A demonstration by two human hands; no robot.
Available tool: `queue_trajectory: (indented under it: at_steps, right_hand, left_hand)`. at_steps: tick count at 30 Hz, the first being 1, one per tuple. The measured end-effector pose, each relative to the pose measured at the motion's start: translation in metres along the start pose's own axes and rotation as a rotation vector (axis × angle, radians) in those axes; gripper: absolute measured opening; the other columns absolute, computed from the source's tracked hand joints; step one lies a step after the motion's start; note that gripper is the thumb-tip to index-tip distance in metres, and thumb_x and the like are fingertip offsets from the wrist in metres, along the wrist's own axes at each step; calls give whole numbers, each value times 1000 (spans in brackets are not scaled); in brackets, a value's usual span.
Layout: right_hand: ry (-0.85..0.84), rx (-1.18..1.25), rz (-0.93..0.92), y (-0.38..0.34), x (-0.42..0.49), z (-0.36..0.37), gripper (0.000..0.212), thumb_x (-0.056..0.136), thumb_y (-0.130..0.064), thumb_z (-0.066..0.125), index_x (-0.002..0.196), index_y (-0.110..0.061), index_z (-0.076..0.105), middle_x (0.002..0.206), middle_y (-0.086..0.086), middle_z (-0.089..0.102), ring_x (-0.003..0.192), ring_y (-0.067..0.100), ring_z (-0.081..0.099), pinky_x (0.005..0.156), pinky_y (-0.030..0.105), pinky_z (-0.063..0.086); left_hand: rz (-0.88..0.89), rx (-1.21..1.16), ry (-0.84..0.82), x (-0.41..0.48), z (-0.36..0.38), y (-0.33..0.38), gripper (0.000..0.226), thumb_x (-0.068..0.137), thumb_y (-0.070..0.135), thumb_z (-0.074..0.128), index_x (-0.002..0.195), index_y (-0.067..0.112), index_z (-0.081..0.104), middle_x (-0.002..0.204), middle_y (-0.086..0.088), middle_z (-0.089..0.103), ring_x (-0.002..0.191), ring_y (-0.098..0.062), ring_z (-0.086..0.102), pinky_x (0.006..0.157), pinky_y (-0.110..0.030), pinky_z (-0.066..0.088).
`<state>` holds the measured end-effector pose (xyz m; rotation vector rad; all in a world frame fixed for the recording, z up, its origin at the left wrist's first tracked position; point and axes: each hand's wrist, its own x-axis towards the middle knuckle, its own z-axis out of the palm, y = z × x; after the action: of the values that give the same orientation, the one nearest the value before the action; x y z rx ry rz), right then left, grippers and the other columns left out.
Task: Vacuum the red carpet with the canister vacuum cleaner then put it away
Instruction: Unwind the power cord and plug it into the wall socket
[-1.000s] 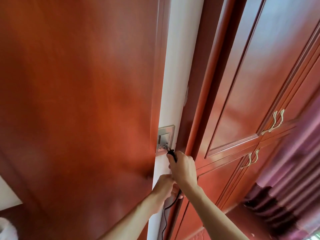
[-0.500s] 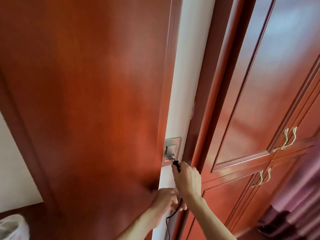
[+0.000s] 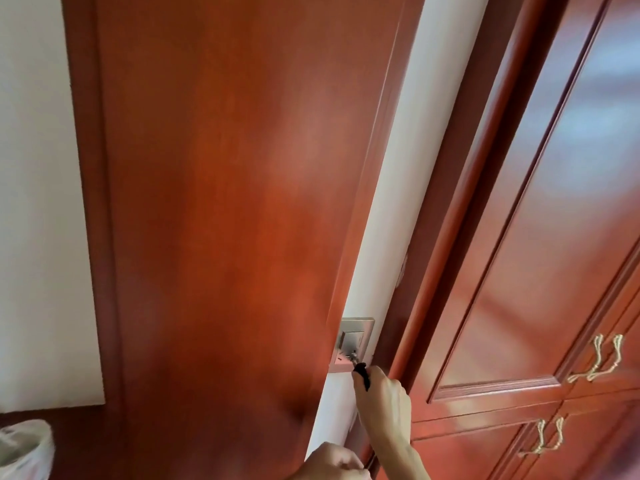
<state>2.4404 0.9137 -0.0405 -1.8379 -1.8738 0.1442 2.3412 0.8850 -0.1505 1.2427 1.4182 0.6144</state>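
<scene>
Lower in the frame than half a second ago, both hands have slid toward the bottom edge as the view tilts up and more pale wall shows at far left. From the left: a white bag-lined bin sits in the bottom corner, then a broad reddish-brown polished wooden door fills the middle and overlaps the silver-grey square wall socket on the narrow white wall strip. The left hand, half cut off by the frame, is loosely curled; whether it holds anything cannot be told. The right hand has its fingers clamped on the black plug, its metal pins at the socket face, seemingly to power the vacuum or to pull it free; which one cannot be told. A red-brown panelled wardrobe with brass handles stands at right. Door edge and wardrobe frame crowd the socket, leaving only a narrow reach. Neither the red carpet nor the canister vacuum cleaner is in view.
</scene>
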Motion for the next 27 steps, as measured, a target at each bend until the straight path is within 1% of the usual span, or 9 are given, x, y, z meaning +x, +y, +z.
queue_trajectory:
  at_steps: [2, 3, 6, 8, 12, 15, 19, 23, 27]
  right_hand:
    - [-23, -1, -24, -2, 3, -8, 28, 98, -37, 42, 82, -18, 56, 71, -3, 59, 70, 25, 55, 65, 32, 44]
    - [-33, -7, -24, -3, 5, -13, 28, 97, -35, 43, 79, -18, 54, 67, -5, 54, 67, 25, 51, 62, 32, 43]
    - [-30, -18, -18, -2, 10, -20, 27, 96, -32, 43, 77, -15, 53, 72, 0, 56, 68, 26, 47, 62, 32, 40]
    - [-43, -35, -51, -1, 9, -21, 27, 97, -32, 42, 81, -14, 54, 82, 5, 66, 70, 28, 50, 65, 33, 43]
    - [-50, -56, -129, 2, 10, -23, 27, 98, -29, 43, 91, -12, 63, 89, 7, 69, 83, 32, 63, 63, 32, 39]
    - [-26, -46, -151, 1, 10, -27, 25, 98, -30, 43, 84, -16, 57, 80, 5, 65, 72, 30, 54, 64, 33, 41]
    - [27, 17, -119, -2, 11, -30, 30, 97, -32, 46, 73, -16, 47, 68, -2, 50, 66, 27, 44, 60, 32, 35]
    - [0, 19, -109, 4, 15, -23, 29, 96, -33, 50, 76, -12, 56, 74, 4, 60, 70, 31, 52, 61, 32, 39]
    - [-11, 63, -109, 11, 16, -16, 31, 95, -37, 52, 87, -10, 64, 88, 10, 69, 83, 37, 62, 67, 34, 46]
  left_hand:
    - [88, -32, -77, -17, -5, 15, 23, 93, 40, 65, 71, 37, 71, 79, 16, 69, 103, -6, 69, 89, -9, 49]
    - [144, -55, -127, -25, -9, 22, 19, 91, 38, 67, 75, 31, 75, 82, 10, 73, 95, -9, 71, 91, -16, 51]
    - [234, -64, -83, -34, -21, 29, 18, 91, 30, 70, 82, 16, 77, 70, 4, 70, 64, -9, 63, 68, -19, 49]
    - [246, -35, -48, -32, -29, 28, 19, 91, 21, 70, 73, 18, 76, 67, 3, 67, 54, -4, 56, 61, -21, 45]
    - [249, 4, -27, -34, -38, 28, 21, 85, 24, 71, 65, 24, 76, 62, 3, 65, 58, -9, 56, 62, -23, 46]
    - [257, 19, -19, -40, -42, 34, 18, 90, 22, 69, 73, 21, 75, 65, 5, 67, 61, -8, 58, 63, -22, 47]
    - [273, 62, -58, -45, -46, 44, 20, 96, 18, 63, 78, 18, 71, 66, 6, 67, 61, -8, 59, 61, -17, 45]
    - [276, 145, -73, -43, -48, 46, 19, 97, 19, 62, 81, 17, 71, 69, 2, 66, 62, -9, 59, 62, -17, 46]
    - [277, 206, -51, -44, -50, 52, 17, 97, 19, 64, 89, 8, 73, 75, -7, 66, 63, -12, 60, 64, -20, 49]
